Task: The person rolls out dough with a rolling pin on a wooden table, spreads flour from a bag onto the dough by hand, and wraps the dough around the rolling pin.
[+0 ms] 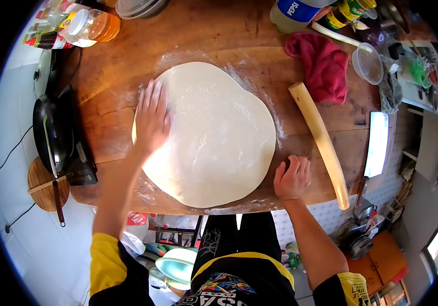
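A wide, thin sheet of rolled-out dough (211,135) with a wavy outline lies on the wooden table, dusted with flour. My left hand (153,115) rests flat on its left edge, fingers stretched out and slightly blurred. Right of the dough, my right hand (292,177) leans on the tabletop near the front edge. Its fingers are curled in with nothing visible in them, and it touches neither the dough nor the rolling pin. That wooden rolling pin (321,143), slightly bent, lies further right, slanting toward the front edge.
A red cloth (323,66) and a clear plastic bowl (367,63) lie at the back right. A cleaver (376,145) sits at the right edge. Jars and bottles (96,25) crowd the back left. A black pan (53,132) stands left. Flour surrounds the dough on the table (112,76).
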